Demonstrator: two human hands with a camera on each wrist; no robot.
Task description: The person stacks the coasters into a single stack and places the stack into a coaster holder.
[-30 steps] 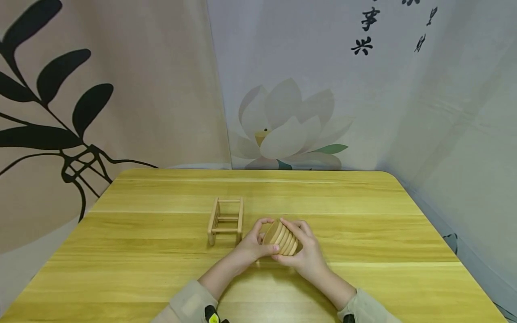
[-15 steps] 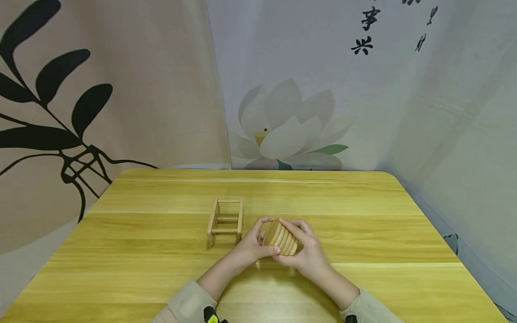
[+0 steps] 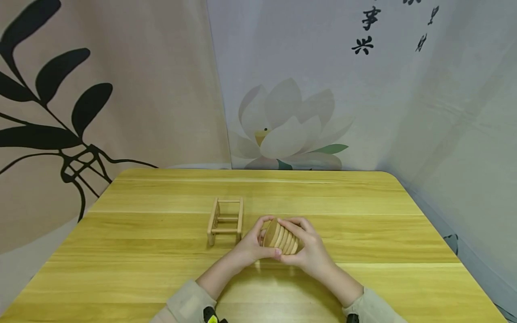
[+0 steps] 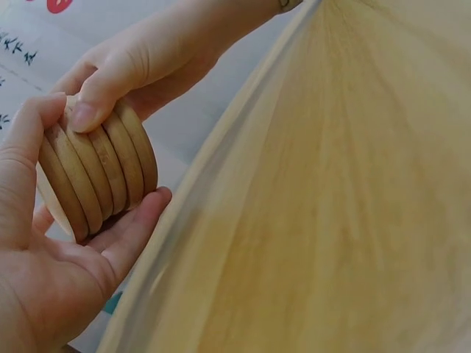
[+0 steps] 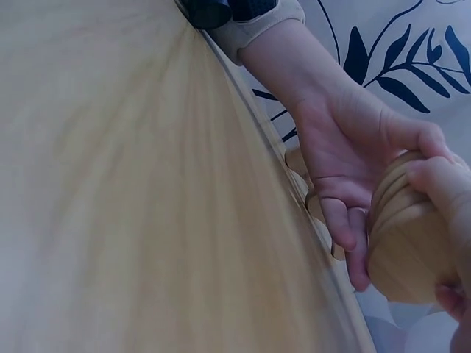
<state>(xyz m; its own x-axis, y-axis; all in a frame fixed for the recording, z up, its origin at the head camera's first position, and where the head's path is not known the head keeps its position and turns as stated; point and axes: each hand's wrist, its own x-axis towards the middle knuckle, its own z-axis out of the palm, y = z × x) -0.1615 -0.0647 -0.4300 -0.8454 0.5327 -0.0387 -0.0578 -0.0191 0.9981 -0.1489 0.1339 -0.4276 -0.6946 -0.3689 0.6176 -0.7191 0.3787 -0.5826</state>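
Note:
A stack of several round wooden coasters (image 3: 281, 237) is held above the table, tilted, its discs side by side. My left hand (image 3: 255, 244) grips the stack from the left, thumb along its near edge. My right hand (image 3: 308, 249) holds it from the right, thumb and fingers round the rims. In the left wrist view the coasters (image 4: 103, 165) lie between the left thumb and the left fingers below, while the right thumb presses on the rims. Seen from the right wrist, the flat face of an end coaster (image 5: 412, 257) shows between both hands.
Left of the hands, a small wooden rack (image 3: 225, 230) with side frames and crossbars stands on the wooden table (image 3: 343, 215). Behind the table hangs a printed cloth backdrop (image 3: 169, 89) with plant and flower motifs.
Both hands keep their grip on the coasters. The stack has turned very slightly, and the right forearm has shifted a little to the right. The rack has stayed put.

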